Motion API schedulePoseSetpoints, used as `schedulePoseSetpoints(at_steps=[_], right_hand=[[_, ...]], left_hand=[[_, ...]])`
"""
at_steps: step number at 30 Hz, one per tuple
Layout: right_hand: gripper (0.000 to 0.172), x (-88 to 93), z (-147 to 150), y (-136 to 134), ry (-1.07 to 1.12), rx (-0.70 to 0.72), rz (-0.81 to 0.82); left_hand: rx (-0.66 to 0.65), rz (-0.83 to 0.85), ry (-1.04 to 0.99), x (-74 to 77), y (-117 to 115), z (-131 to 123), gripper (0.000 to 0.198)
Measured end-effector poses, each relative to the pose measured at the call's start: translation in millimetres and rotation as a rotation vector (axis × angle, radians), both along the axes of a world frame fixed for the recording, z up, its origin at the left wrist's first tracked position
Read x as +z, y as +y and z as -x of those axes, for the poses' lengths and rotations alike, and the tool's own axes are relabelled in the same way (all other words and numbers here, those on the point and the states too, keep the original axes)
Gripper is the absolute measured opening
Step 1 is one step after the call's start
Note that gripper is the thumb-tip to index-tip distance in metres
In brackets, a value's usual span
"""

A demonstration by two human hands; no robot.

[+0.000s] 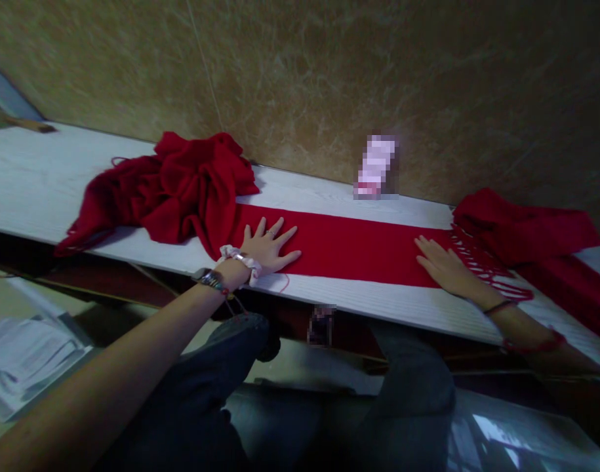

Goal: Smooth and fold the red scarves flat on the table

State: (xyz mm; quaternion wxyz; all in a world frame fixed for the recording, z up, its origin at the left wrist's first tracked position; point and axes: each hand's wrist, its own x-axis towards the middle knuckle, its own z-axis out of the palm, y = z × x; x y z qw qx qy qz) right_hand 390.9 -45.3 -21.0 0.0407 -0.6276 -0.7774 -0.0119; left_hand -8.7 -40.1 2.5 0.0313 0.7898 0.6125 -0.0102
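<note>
A red scarf (349,246) lies flat along the white tabletop, its fringed end toward the right. My left hand (267,249) presses on it with fingers spread, beside the spot where the cloth gathers into a loose, crumpled heap (181,187). Near the fringe (491,269), my right hand (442,265) rests with its fingers stretched out over the flat part. Neither hand grips anything. A second bunch of red fabric (520,226) sits beyond the fringe on the right; whether it belongs to the same scarf I cannot tell.
A marbled wall (304,85) runs behind the narrow white table (39,170). A blurred-out pinkish object (376,167) stands against the wall. At the lower left is a box with papers (29,357). My legs are below the table's front edge.
</note>
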Motion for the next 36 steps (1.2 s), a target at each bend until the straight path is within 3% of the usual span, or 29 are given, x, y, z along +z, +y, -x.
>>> schedulePoseSetpoints(at_steps=[3, 6, 8, 11, 14, 16, 18, 22, 32, 36], right_hand=[[0.058, -0.8, -30, 6, -0.012, -0.131, -0.018], [0.06, 8.7, -13, 16, -0.015, -0.133, -0.051], [0.057, 19.7, 26, 25, 0.0, -0.043, -0.073], [0.057, 35.8, 107, 37, 0.052, 0.216, -0.059], [0.056, 41.0, 180, 48, 0.082, 0.367, -0.004], [0.056, 37.1, 208, 54, 0.083, 0.424, 0.035], [0.056, 30.3, 215, 58, 0.08, 0.44, 0.079], [0.054, 18.7, 178, 64, 0.065, 0.371, 0.104], [0.053, -1.5, -11, 70, 0.032, -0.025, 0.004], [0.058, 3.9, -29, 68, 0.024, -0.081, -0.047]], left_hand=[[-0.001, 0.002, 0.007, -0.5, 0, 0, 0.067], [-0.001, -0.003, 0.014, -0.5, 1, 0, 0.066], [0.001, -0.005, 0.018, -0.2, 1, 0, 0.066], [0.005, 0.003, 0.03, 1.1, 0, 1, 0.066], [0.011, 0.012, 0.04, 2.3, 0, 1, 0.066], [0.015, 0.008, 0.042, 2.3, -1, 1, 0.066], [0.011, 0.003, 0.042, 1.7, 0, 1, 0.066], [0.007, 0.001, 0.041, 1.2, 0, 1, 0.066], [0.013, -0.003, 0.033, -0.5, 1, 1, 0.065], [0.02, 0.002, 0.036, -0.1, 1, 1, 0.065]])
